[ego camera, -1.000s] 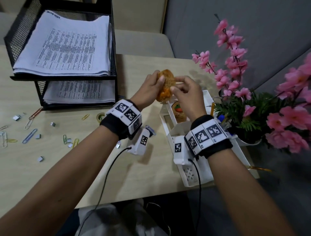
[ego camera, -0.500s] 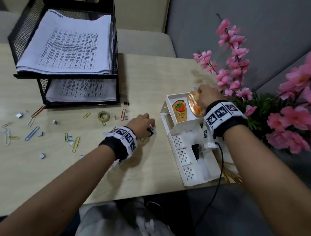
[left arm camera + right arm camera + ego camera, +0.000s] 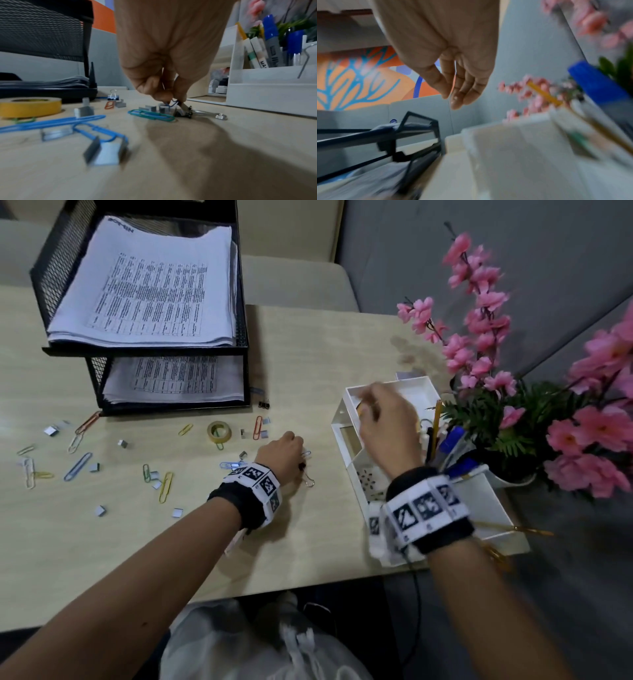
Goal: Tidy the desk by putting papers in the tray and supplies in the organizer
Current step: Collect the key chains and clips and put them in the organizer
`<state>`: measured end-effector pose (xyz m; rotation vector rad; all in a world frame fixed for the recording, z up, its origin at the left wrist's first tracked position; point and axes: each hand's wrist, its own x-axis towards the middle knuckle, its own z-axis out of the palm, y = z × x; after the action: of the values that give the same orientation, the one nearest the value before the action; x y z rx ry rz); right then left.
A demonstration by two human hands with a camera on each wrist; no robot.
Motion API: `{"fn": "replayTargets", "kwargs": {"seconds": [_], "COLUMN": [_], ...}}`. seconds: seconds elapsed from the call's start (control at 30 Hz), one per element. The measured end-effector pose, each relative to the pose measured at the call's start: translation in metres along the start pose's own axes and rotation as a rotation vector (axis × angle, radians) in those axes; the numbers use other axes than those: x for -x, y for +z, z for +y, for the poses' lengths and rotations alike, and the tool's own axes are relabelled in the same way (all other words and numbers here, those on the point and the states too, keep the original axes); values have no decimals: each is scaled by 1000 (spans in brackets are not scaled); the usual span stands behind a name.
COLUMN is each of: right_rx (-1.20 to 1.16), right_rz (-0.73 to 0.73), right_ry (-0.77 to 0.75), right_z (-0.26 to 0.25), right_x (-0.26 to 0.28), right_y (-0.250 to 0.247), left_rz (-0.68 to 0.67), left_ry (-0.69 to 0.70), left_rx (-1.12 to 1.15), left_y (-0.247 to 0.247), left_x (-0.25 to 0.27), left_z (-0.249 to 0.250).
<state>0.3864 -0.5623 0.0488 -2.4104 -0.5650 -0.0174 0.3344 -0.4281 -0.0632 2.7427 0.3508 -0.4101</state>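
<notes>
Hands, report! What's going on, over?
Left hand pinching blue clip on desk. Right hand open, empty, over organizer. Nothing blocking.

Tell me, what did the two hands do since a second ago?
They let go of the orange thing. The left hand dropped to the desk and pinches a blue paper clip. The right hand pulled back over the white organizer, open. Papers and scattered clips stayed put.
</notes>
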Motion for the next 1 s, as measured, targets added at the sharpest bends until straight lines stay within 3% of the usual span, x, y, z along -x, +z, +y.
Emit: {"fn": "replayTargets", "kwargs": {"seconds": [0.07, 0.17, 0.33, 0.47, 0.57, 0.63, 0.67, 0.73, 0.8, 0.9, 1.0], "right_rx": [-18, 149, 228, 246, 27, -114, -128, -97, -60, -34, 19], "right_rz": [-163, -432, -413, -456, -296, -80, 39, 240, 337, 366, 333], "right_ry": [127, 275, 269, 308, 353, 392, 402, 419, 467, 527, 535], "right_z": [3, 16, 20, 16, 13, 15, 19, 29, 40, 49, 52], "right_x": [25, 50, 60, 58, 66, 72, 74, 75, 73, 65, 60], "right_y": [31, 80, 116, 117, 101, 76, 62, 39, 28, 24, 23], "left_rz": [8, 72, 117, 166, 165, 153, 164, 182, 222, 258, 171], "left_ry": [-32, -84, -107, -235, -373, -452, -467, -469, -435, -390, -372], "left_rx": [64, 182, 305, 473, 851, 1104, 1124, 1017, 780, 505, 293], "left_y": [-1, -6, -8, -9, -13, -17, -19, -27, -30, -30, -27], "left_x": [1, 4, 18, 29, 23, 19, 17, 15, 13, 12, 16], "left_z": [-7, -18, -41, -58, -77, -88, -92, -97, -103, -113, -119]}}
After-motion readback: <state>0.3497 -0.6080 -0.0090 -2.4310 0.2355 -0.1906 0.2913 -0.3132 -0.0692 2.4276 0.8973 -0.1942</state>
